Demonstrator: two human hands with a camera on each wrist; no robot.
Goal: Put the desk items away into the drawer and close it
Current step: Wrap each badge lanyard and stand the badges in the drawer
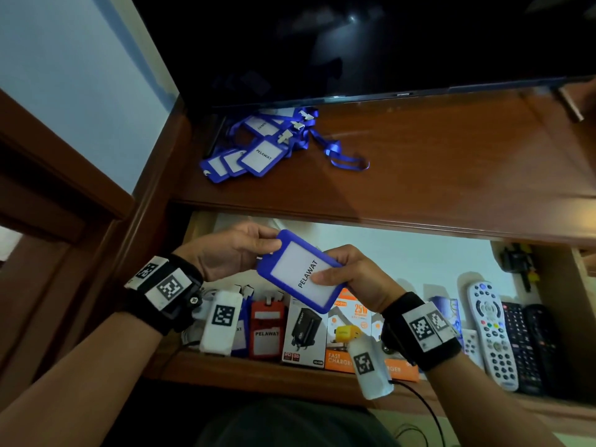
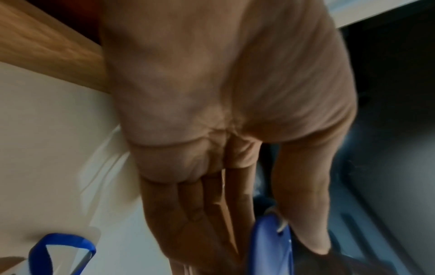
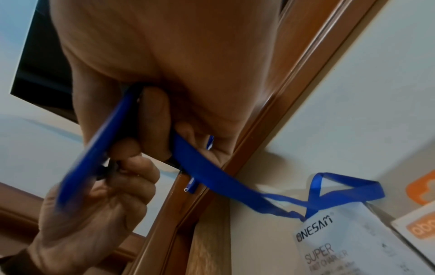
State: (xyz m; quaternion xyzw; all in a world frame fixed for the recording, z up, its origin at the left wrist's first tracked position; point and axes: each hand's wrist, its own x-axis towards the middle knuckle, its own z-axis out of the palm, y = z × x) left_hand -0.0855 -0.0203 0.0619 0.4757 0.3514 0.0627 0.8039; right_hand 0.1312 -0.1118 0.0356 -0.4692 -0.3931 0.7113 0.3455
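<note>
Both hands hold one blue badge over the open drawer.

The drawer (image 1: 258,371) is pulled out near the person, with boxes in it and remotes (image 1: 491,333) at the right. Up on the desk (image 1: 451,162), far and to the left, a pile of badges (image 1: 254,150) is not put away yet. The left hand (image 1: 232,250) pinches the far end of the badge (image 1: 301,271), and the right hand (image 1: 354,279) grips the near end, thumb on its front. A blue strap (image 3: 235,178) hangs down from it toward the boxes. I think the strap could catch on the drawer edge or stick out, and then the drawer might not shut. The badge could also slip and fall on the floor.
</note>
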